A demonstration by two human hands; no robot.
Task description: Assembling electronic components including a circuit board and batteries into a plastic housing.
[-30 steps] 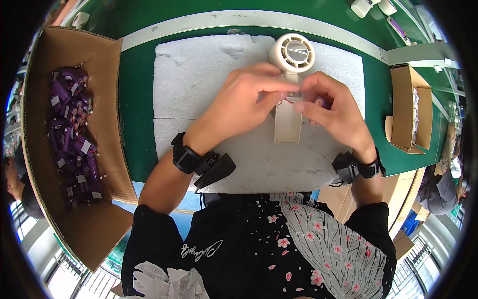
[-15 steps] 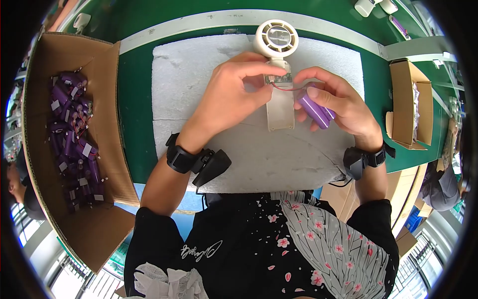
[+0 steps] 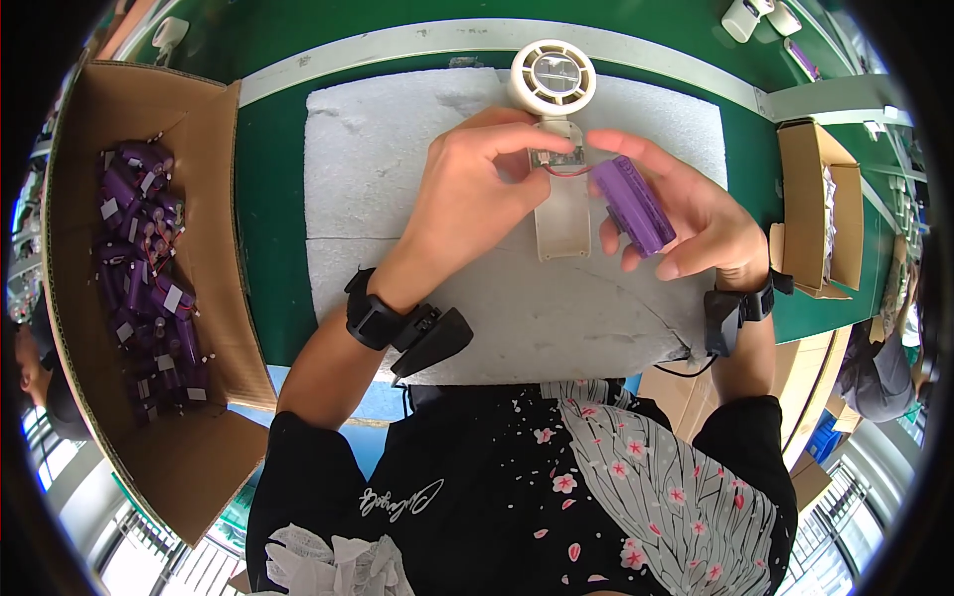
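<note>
A cream handheld fan [image 3: 554, 79] lies on a white foam pad, its handle shell [image 3: 562, 228] open toward me. A small circuit board [image 3: 558, 156] sits at the top of the handle. My left hand [image 3: 477, 189] pinches around this board with thumb and index finger; its other fingers are curled behind. A purple battery pack [image 3: 634, 207] rests on the fingers of my right hand [image 3: 696, 214], tilted beside the handle, with the thumb along its lower end. Red and dark wires [image 3: 568, 173] run from the pack's upper end to the board.
The foam pad [image 3: 397, 109] covers the green table [image 3: 270, 238]. To the left stands a cardboard box [image 3: 214, 199] with many purple battery packs [image 3: 149, 268]. A smaller carton [image 3: 843, 189] with white pieces is on the right. White parts [image 3: 745, 18] lie at the far right.
The battery pack has turned in my right hand, showing another side, and the right thumb has moved down off its upper part. My left hand stays at the board.
</note>
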